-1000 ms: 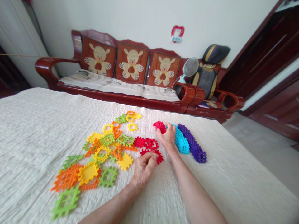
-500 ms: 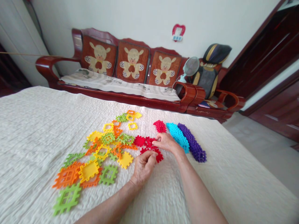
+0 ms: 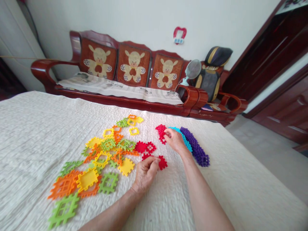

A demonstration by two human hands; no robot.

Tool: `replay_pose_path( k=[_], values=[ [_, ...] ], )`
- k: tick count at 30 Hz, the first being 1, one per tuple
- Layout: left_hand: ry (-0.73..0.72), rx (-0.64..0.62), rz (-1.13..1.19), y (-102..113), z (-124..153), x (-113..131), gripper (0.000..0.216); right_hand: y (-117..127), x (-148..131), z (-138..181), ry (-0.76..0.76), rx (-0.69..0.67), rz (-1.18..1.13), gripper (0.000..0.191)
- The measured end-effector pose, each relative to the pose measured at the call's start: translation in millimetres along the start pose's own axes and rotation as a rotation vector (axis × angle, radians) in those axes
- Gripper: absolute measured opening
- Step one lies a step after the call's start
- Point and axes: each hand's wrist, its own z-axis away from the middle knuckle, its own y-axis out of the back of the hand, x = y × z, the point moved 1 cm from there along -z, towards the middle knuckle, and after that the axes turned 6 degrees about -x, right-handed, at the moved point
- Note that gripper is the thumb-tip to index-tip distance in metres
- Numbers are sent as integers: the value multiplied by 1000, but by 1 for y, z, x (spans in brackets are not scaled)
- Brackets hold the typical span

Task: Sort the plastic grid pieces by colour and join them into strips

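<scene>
Interlocking plastic tiles with notched edges are spread over a white quilted cloth (image 3: 183, 199). My right hand (image 3: 175, 140) pinches a red tile (image 3: 162, 138) at the near end of a short overlapping red row (image 3: 159, 129). Closer to me, my left hand (image 3: 145, 171) is closed, thumb pressed to forefinger, beside a red tile (image 3: 163, 163); whatever it may hold is hidden. Just behind the left hand lie a solid red tile (image 3: 141, 147) and a red window-patterned tile (image 3: 151, 147). The right hand partly covers a light-blue row of tiles (image 3: 188, 144).
A purple row of tiles (image 3: 195, 147) lies right of the blue one. Yellow tiles (image 3: 126, 166), green tiles (image 3: 108, 183) and orange tiles (image 3: 64, 184) are heaped on the left. Beyond the cloth stand a wooden sofa (image 3: 45, 69) with bear cushions and a small fan (image 3: 193, 69).
My right hand has moved away from the loose red tiles, up to the short red row, with a red tile in its fingers. The left hand has stayed nearly in place.
</scene>
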Motion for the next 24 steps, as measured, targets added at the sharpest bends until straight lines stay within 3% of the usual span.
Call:
replay_pose_path(
  k=[4,18,21,24],
  values=[
    [-1,1,4,0,0,1,30,-5,8,-2,69,137,108,23],
    [-4,0,25,0,-1,-2,30,-13,2,-4,135,303,57,30],
    [-1,1,34,0,-1,1,30,-16,-7,-2,162,191,-51,24],
    [0,0,36,-1,-1,3,33,-22,-17,2,143,-74,-113,18]
  ],
)
